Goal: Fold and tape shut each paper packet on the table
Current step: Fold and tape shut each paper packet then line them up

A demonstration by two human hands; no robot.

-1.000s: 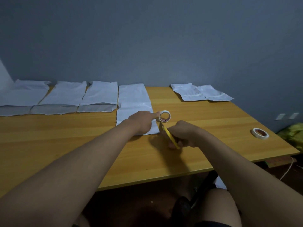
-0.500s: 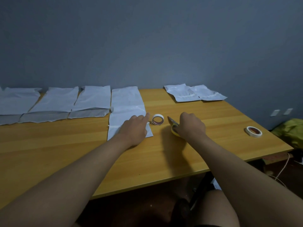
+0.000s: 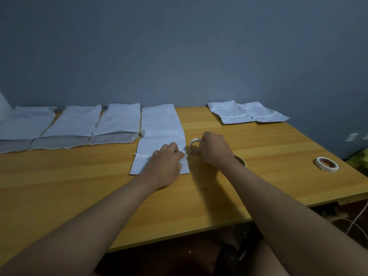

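Observation:
A long white paper packet [image 3: 161, 126] lies flat on the wooden table [image 3: 79, 176], with a strip of white tape [image 3: 141, 155] across its near part. My left hand [image 3: 165, 162] rests on this packet, its bent fingers pressing the tape at the packet's right edge. My right hand [image 3: 216, 149] grips a white tape roll [image 3: 194, 146], which stands on edge just right of the packet. Under my right wrist lie the yellow-handled scissors [image 3: 242, 159], mostly hidden.
Three more white packets [image 3: 75, 122] lie side by side along the back left. Two taped packets [image 3: 247, 114] sit at the back right corner. A second tape roll [image 3: 327, 164] lies flat near the table's right edge.
My right hand has put the scissors down and taken hold of the tape roll. My left hand has let go of the roll and now presses the cut tape onto the packet.

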